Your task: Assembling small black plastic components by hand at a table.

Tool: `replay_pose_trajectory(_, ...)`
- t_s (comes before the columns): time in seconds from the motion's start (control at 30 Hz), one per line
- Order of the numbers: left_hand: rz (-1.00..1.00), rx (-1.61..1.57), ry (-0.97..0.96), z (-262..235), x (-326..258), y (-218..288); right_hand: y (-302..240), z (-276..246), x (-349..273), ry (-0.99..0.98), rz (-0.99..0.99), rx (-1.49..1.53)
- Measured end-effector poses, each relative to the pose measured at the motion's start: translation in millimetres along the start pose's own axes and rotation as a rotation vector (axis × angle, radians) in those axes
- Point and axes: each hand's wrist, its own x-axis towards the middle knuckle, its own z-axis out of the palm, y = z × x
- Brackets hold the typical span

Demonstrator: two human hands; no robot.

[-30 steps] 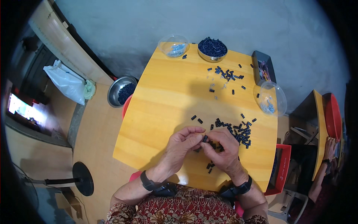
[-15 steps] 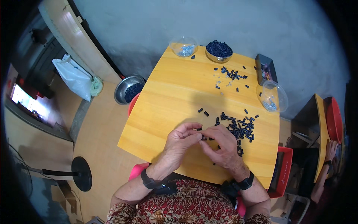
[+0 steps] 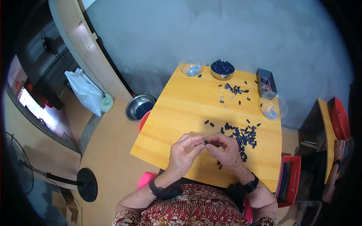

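My left hand (image 3: pixel 182 154) and my right hand (image 3: pixel 227 153) meet over the near part of the yellow table (image 3: pixel 166 122). Between their pinched thumbs and fingertips is a small black cylindrical part (image 3: pixel 206 142); its details are too small to make out. To the right of my right hand spreads a loose pile of similar black parts (image 3: pixel 246 139). Farther back lies a smaller group of black parts (image 3: pixel 235 89), beside some tiny clear or silvery pieces (image 3: pixel 222 96).
At the table's far edge stand a clear bowl (image 3: pixel 182 69) and a metal bowl (image 3: pixel 222 77) heaped with black parts. A dark tray (image 3: pixel 260 87) and another clear bowl (image 3: pixel 283 107) are at right. Beyond are a red bin (image 3: pixel 295 180) and another person's hand (image 3: pixel 339 149).
The view has shifted, so the table sits lower in the picture. My hands stay together at the small black part, with their fingers slightly repositioned.
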Motion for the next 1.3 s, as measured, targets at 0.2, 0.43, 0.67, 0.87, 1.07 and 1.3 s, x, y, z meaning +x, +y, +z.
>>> replay_pose_trajectory(0.2, 0.240, 0.330, 0.007, -4, 3, 3, -5, 2, -1, -0.050, 0.295, 0.309)
replay_pose_trajectory(0.43, -0.132, -0.161, 0.014, -11, 5, -4, -14, -1, 0, 0.013, 0.090, 0.115)
replay_pose_trajectory(0.67, -0.214, -0.329, -0.080, -11, 0, -3, -23, 2, 0, 0.047, -0.423, -0.333)
replay_pose_trajectory(0.87, -0.400, -0.480, -0.160, -19, -2, -8, -12, 7, 0, 0.085, -0.637, -0.528)
replay_pose_trajectory(1.07, -0.480, -0.567, -0.160, -19, -3, -19, -4, 8, -4, 0.083, -0.595, -0.557)
replay_pose_trajectory(1.3, -0.384, -0.435, -0.114, -25, 9, -21, -23, -23, 9, 0.103, -0.401, -0.536)
